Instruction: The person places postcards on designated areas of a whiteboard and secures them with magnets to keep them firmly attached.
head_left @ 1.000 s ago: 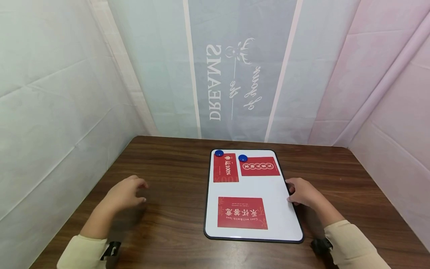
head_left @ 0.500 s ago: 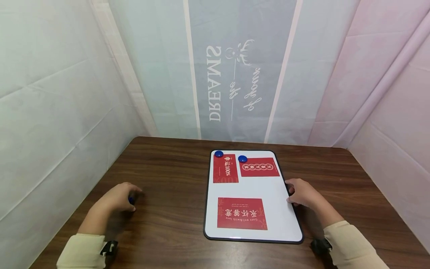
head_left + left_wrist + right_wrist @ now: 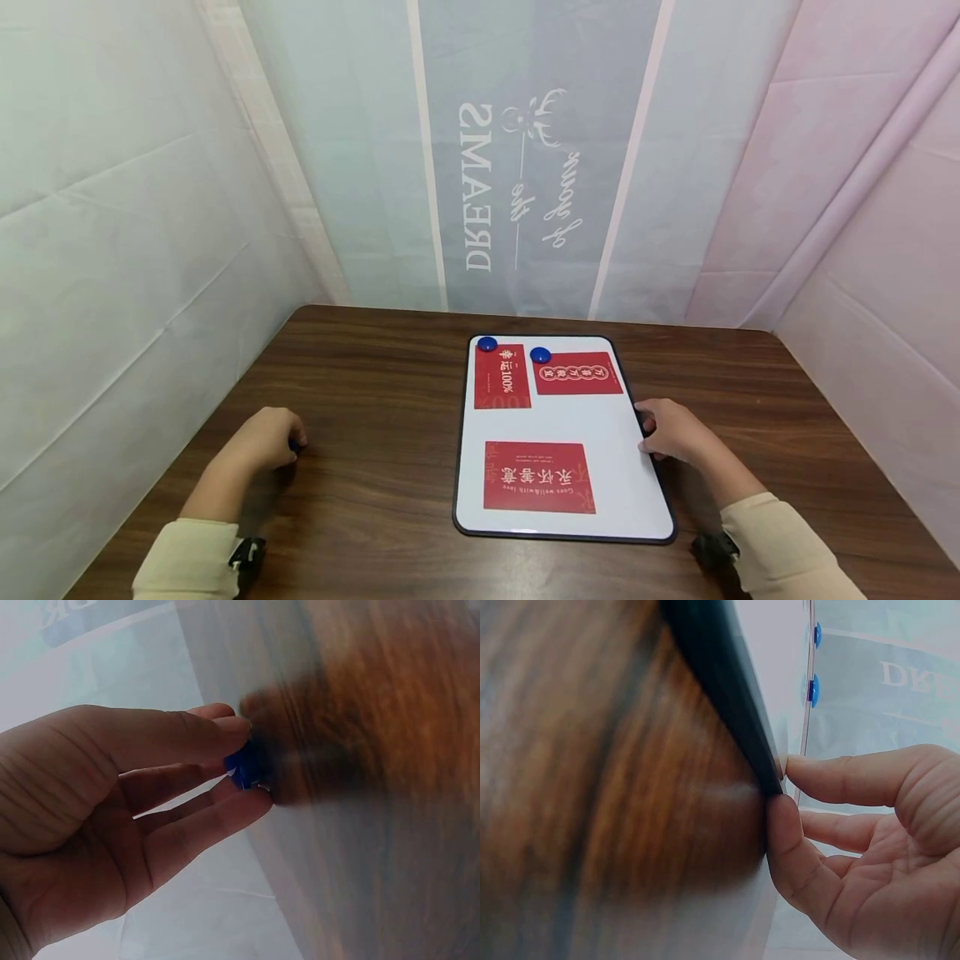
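Note:
At the table's left, my left hand (image 3: pixel 262 437) pinches a round blue magnet (image 3: pixel 246 766) between thumb and fingers, close over the wood. My right hand (image 3: pixel 675 432) grips the right edge of a black-rimmed whiteboard (image 3: pixel 555 422); in the right wrist view the thumb (image 3: pixel 832 778) lies at its face and the forefinger against its rim. Two red cards, a left one (image 3: pixel 502 387) and a right one (image 3: pixel 592 375), lie at the board's far end. Each has a blue magnet at its upper left, one (image 3: pixel 487 343) and another (image 3: pixel 541 356). A third red card (image 3: pixel 538 477) lies nearer, with no magnet on it.
The brown wooden table (image 3: pixel 375 500) stretches out left of the board. Pale fabric (image 3: pixel 375 167) hangs behind it and at both sides. A black strap (image 3: pixel 247 553) sits at my left cuff, and a black device (image 3: pixel 715 550) at the right.
My left hand has come down slightly and drawn left, its fingers closing round the blue magnet. The right hand keeps its hold on the board's edge; cards and board stay put.

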Demonstrator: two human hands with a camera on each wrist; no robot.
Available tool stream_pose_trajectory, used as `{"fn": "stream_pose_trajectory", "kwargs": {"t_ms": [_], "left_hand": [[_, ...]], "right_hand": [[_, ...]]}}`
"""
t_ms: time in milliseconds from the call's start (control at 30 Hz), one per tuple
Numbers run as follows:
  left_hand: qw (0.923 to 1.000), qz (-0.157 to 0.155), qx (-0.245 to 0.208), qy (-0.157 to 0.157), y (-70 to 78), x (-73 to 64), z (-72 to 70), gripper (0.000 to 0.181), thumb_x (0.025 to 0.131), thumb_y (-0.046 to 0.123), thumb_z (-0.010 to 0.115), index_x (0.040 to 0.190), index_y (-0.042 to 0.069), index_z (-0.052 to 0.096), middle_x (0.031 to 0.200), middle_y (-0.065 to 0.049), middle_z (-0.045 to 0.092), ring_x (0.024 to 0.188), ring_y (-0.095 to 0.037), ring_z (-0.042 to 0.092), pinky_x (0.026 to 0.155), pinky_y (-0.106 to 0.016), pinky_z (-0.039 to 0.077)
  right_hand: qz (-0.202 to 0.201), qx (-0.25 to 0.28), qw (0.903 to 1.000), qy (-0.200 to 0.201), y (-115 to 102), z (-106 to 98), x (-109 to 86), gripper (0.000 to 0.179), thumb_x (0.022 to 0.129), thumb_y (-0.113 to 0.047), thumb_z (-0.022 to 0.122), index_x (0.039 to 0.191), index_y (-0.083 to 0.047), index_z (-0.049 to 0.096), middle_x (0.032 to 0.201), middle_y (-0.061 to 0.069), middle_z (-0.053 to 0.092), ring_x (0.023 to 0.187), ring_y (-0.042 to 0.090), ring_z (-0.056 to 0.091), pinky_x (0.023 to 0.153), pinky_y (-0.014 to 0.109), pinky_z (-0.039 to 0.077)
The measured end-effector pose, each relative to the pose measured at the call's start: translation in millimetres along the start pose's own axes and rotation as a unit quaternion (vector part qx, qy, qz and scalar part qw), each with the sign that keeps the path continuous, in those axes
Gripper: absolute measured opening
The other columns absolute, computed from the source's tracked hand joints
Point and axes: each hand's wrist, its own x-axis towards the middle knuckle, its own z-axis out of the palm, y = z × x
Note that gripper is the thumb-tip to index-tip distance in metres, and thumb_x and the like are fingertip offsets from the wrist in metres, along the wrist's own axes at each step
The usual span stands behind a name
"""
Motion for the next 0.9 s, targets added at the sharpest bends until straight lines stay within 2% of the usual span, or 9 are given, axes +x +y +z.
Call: {"fn": "stream_pose_trajectory", "kwargs": {"t_ms": [167,367,633,900], "left_hand": [[0.9999,0.012,0.000,0.007,5.6,1.6,0.2,0.019,0.064,-0.004,0.078,0.074,0.010,0.071,0.076,0.001,0.066,0.073,-0.020,0.062,0.067,-0.042,0.053],[0.9997,0.018,-0.003,0.013,20.2,6.5,-1.5,0.015,0.071,-0.005,0.075,0.079,0.008,0.073,0.082,-0.003,0.068,0.079,-0.026,0.065,0.069,-0.043,0.054],[0.9943,0.078,0.008,0.073,43.2,11.1,-0.7,0.015,0.074,-0.003,0.077,0.085,0.005,0.072,0.087,-0.006,0.066,0.083,-0.029,0.065,0.072,-0.043,0.055],[0.9861,0.124,0.012,0.110,68.8,14.4,1.0,0.016,0.075,-0.005,0.077,0.086,0.005,0.072,0.089,-0.006,0.066,0.084,-0.027,0.066,0.072,-0.040,0.055]], "right_hand": [[-0.002,0.005,1.0000,0.000,0,0,-0.1,0.068,0.077,0.003,0.078,0.134,0.018,0.042,0.092,0.018,0.056,0.065,0.021,0.059,0.064,0.036,0.058],[-0.005,0.006,1.0000,0.000,1,0,0.2,0.069,0.077,0.002,0.078,0.134,0.018,0.042,0.091,0.017,0.056,0.064,0.020,0.058,0.063,0.035,0.057],[-0.005,0.007,1.0000,0.003,1,1,0.2,0.069,0.078,0.002,0.078,0.134,0.018,0.042,0.092,0.018,0.056,0.064,0.020,0.059,0.063,0.036,0.058],[-0.004,0.008,1.0000,0.002,2,0,0.7,0.069,0.077,0.002,0.078,0.134,0.018,0.042,0.092,0.018,0.056,0.064,0.020,0.059,0.063,0.036,0.058]]}}
